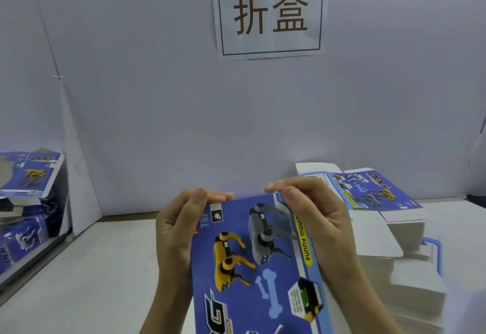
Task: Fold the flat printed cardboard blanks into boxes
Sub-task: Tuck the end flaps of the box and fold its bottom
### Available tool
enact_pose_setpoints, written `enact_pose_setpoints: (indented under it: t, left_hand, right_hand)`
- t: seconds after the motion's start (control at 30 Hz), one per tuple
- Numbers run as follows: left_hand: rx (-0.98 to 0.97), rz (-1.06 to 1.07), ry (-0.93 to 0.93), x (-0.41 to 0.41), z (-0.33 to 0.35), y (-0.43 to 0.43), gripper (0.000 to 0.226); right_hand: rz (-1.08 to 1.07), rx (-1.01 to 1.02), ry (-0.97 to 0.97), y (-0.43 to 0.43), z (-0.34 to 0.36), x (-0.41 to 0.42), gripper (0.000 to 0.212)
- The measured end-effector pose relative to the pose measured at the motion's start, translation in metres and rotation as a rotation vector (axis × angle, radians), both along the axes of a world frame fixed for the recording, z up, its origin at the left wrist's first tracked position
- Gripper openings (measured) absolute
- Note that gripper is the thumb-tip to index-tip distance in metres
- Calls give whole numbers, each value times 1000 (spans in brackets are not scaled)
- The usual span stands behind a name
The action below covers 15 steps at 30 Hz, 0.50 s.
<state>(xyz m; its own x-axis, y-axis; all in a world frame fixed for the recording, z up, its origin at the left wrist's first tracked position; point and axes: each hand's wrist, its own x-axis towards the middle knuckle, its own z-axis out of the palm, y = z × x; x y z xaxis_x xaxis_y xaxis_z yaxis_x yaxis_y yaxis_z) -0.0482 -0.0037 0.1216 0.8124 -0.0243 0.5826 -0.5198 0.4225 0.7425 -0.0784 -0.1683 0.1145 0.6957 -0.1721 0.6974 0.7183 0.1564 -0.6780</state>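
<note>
A: What fills the frame, from the biggest thing down?

B: The pale wall (157, 97) takes the whole upper half; a paper sign (269, 12) with two printed characters hangs at the upper centre. Below it lies the light table (92, 268); on the right side of the frame rests a stack of flat blanks (410, 249), white side mostly up, with one printed blank (368, 189) on top at the centre right. At the far left edge some folded boxes (29, 173) stand piled, blue print outward.

A: And the piece in work?

B: The blue blank (263, 262) is in the lower centre; its long axis runs from the bottom edge of the frame up toward the wall, a little tilted. Whether it is a single sheet or a flattened sleeve, one cannot tell.

A: How do the hands stand to it?

B: The left hand (178, 231) clamps the left long edge, thumb on the printed face near the upper left corner, fingers curled behind; the right hand (315, 218) clamps the right long edge in the same way, thumb on the face near the upper right corner. Both are closed on the card; they are apart, with the full width of the panel between them.

A: So what does the coming move depend on?

B: Probably on this: both grips sit at the far end of the blank, one on each long edge, equally near; so pressing the edges toward each other could open it along creases parallel to the long axis. The lower end leaves the frame, so its support is not visible.
</note>
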Motion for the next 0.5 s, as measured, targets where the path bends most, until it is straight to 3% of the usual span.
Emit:
enact_pose_setpoints:
  t: [0.23,0.4,0.5]
  left_hand:
    - [-84,68,8,-3,2,1,44]
    - [-154,76,66,-6,0,-9,27]
    - [-161,69,94,-8,2,-13,30]
  right_hand:
    - [-52,-27,-50,5,3,-1,10]
    - [-112,-88,-33,-5,5,-2,18]
    - [-73,-44,-8,-6,6,-2,18]
